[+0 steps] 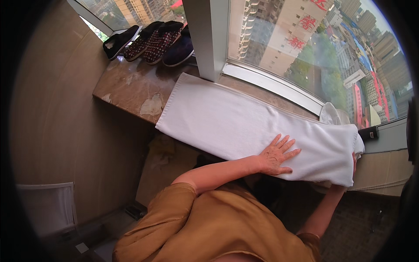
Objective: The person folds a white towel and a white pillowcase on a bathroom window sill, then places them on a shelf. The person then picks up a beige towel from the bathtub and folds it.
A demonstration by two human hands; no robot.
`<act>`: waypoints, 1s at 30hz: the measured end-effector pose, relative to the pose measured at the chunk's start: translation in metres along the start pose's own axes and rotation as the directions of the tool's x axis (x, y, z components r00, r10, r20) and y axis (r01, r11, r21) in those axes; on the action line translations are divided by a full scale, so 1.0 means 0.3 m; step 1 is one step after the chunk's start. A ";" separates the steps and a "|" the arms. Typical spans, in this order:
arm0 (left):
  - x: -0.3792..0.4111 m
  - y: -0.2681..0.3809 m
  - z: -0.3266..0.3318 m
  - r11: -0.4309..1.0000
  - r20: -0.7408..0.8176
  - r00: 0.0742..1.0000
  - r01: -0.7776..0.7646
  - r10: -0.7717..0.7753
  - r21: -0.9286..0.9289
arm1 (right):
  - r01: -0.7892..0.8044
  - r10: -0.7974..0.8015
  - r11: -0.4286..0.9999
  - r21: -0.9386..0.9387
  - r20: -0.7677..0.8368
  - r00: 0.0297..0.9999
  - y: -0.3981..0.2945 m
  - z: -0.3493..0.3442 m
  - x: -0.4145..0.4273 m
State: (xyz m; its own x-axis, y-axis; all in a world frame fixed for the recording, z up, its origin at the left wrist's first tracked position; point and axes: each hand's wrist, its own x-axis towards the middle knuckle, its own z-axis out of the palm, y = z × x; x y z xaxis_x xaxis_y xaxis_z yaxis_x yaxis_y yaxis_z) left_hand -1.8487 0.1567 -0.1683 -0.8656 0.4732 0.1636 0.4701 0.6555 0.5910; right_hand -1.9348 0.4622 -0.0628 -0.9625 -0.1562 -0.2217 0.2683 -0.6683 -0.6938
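A long white towel (222,118), folded lengthwise, lies along a brown marble windowsill (124,88) in front of me. My left hand (276,157) rests palm down on the towel's front part, right of its middle, with its fingers spread. At the towel's right end, the cloth covers most of my right hand (354,160); only a strip of it shows at the edge, so its grip is hidden. More white cloth (360,144) sticks out behind that end.
Several shoes (163,42) stand at the sill's far left, by the window. A grey window post (211,39) rises behind the towel. A dark cylindrical object (369,133) and a translucent white item (330,114) lie at the right by the glass. A cord (379,187) hangs lower right.
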 end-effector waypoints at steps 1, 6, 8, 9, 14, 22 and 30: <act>0.019 0.023 0.000 0.999 0.034 0.999 -0.013 0.014 -0.046 | 0.044 -0.044 0.999 -0.018 -0.007 0.999 -0.009 0.028 -0.013; 0.106 0.065 -0.148 0.645 0.247 0.968 0.212 -0.037 -0.734 | 0.166 -0.183 0.956 -0.240 -0.049 0.982 0.028 0.277 -0.094; 0.097 0.095 -0.360 0.316 0.342 0.939 0.335 -0.034 -0.888 | 0.124 -0.146 0.921 -0.370 -0.033 0.989 0.112 0.433 -0.113; 0.091 0.111 -0.464 0.188 0.384 0.923 0.383 -0.028 -0.905 | 0.116 -0.141 0.906 -0.408 -0.033 0.989 0.157 0.508 -0.128; 0.069 0.083 -0.696 0.127 0.412 0.903 0.427 -0.124 -0.896 | 0.089 0.204 0.800 -0.593 0.408 0.890 0.354 0.720 -0.107; -0.050 -0.141 -0.617 0.108 0.380 0.798 0.478 -0.468 -0.872 | 0.743 -0.173 0.130 -0.657 0.723 0.669 0.694 0.770 -0.310; -0.144 -0.063 -0.823 0.266 0.058 0.899 0.189 -0.434 -0.945 | 0.585 -0.161 -0.244 -0.773 0.628 0.762 1.015 0.493 -0.233</act>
State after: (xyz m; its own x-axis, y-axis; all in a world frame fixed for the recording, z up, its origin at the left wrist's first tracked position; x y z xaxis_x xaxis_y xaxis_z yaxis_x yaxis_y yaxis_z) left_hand -1.8627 -0.0214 0.0086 -0.9723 0.1749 -0.1550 -0.2017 -0.2930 0.9346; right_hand -1.7916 0.1621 -0.1574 -0.8014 -0.4675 0.3731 -0.5981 0.6337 -0.4907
